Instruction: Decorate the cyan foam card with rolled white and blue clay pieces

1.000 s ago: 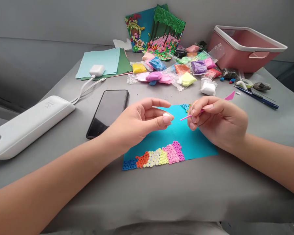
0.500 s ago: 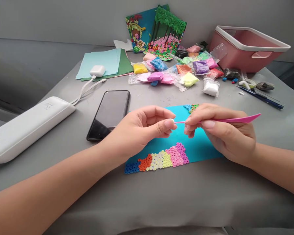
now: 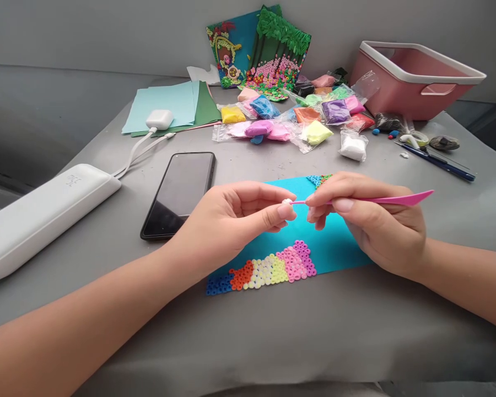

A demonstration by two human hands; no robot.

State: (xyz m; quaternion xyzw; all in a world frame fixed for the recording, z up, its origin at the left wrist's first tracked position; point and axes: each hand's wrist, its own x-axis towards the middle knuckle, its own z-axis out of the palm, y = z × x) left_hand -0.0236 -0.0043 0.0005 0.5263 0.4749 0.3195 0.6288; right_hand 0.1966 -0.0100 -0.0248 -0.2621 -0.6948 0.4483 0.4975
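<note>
My left hand (image 3: 231,218) pinches a tiny white clay bit (image 3: 287,202) between thumb and forefinger above a turquoise sheet (image 3: 334,248). My right hand (image 3: 372,220) grips a thin pink sculpting tool (image 3: 397,199), held level, its point touching the white bit. On the sheet's near edge lies a band of small clay rings (image 3: 264,270) in blue, orange, cream, yellow and pink. A small patch of blue and orange rings (image 3: 320,180) sits at the sheet's far edge.
A black phone (image 3: 177,193) lies left of the sheet, and a white case (image 3: 41,215) with a cable further left. Bags of coloured clay (image 3: 297,116), a pink bin (image 3: 413,80), paper sheets (image 3: 173,105), finished clay pictures (image 3: 260,49) and pens (image 3: 438,160) crowd the back.
The right hand turned the pink tool from slanted to level and brought its point against the white bit in the left fingers. Both hands sit slightly lower over the sheet.
</note>
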